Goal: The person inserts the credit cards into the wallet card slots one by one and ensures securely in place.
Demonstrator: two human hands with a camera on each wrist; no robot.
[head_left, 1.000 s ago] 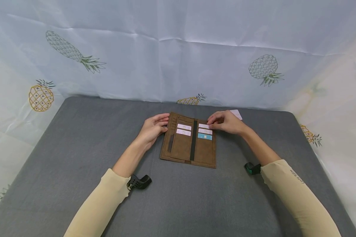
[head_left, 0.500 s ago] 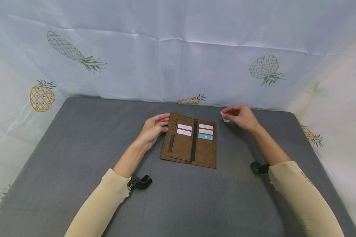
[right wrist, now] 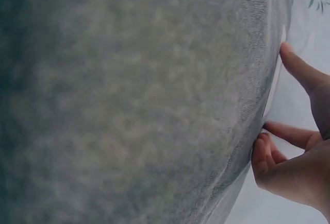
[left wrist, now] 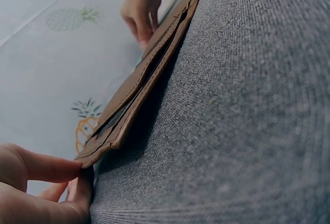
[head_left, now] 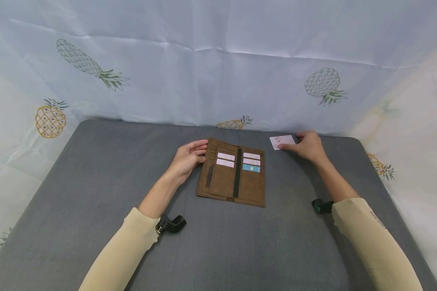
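A brown bifold wallet (head_left: pixel 223 184) lies open and flat on the grey table, with several pale pink cards and one blue card (head_left: pixel 251 167) tucked in its slots. My left hand (head_left: pixel 186 161) pinches its left edge; the left wrist view shows thumb and fingertips at a corner of the wallet (left wrist: pixel 124 100). To the wallet's right, a loose pink card (head_left: pixel 279 140) lies flat near the back edge. My right hand (head_left: pixel 308 148) is spread at that card, thumb touching its near side and index finger by its far right corner. Edge-on, the card (right wrist: pixel 274 87) shows as a thin strip.
Grey fabric covers the table (head_left: pixel 218 246). A white curtain (head_left: pixel 189 81) printed with pineapples hangs behind the back edge and along the sides. A black wrist mount (head_left: pixel 172 223) juts from the left sleeve, another wrist mount (head_left: pixel 321 206) from the right.
My right hand has moved from the wallet's upper right cards to the loose card, then slid right, uncovering most of it. The left hand and wallet have stayed put.
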